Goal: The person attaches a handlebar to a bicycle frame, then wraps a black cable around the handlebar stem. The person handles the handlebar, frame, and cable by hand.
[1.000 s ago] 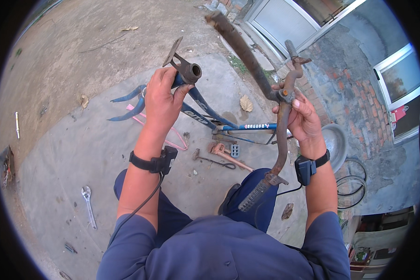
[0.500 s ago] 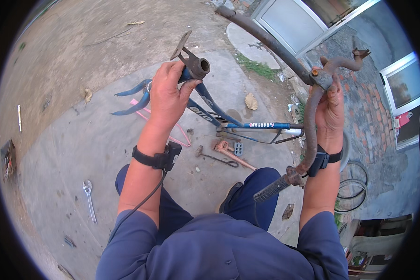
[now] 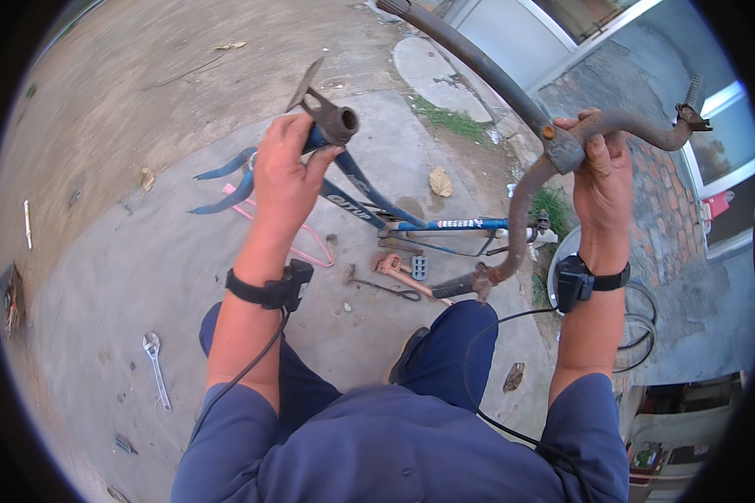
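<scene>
My left hand (image 3: 285, 168) is wrapped round the front of a blue bicycle frame (image 3: 352, 176), just below its dark open head tube (image 3: 339, 124), which has a flat metal bracket on it. The frame's blue fork-like ends (image 3: 226, 199) stick out to the left behind my wrist. On the right, my right hand (image 3: 604, 180) grips a rusty bicycle handlebar (image 3: 520, 210) by its clamp. A long dark stem tube (image 3: 470, 63) runs from the clamp to the upper left. One black ribbed grip hangs above my knee; the other end points far right.
An adjustable wrench (image 3: 156, 369) lies at left on the concrete. Between my feet and the frame are a hammer (image 3: 379, 287), an orange pipe wrench (image 3: 391, 268) and a pedal (image 3: 419, 267). Black tyre-like rings (image 3: 646, 327) lie by the wall at right.
The handlebar has turned in my right hand: its gripped lower end has swung left and up, and the other grip now shows at right. My left hand keeps its hold on the frame.
</scene>
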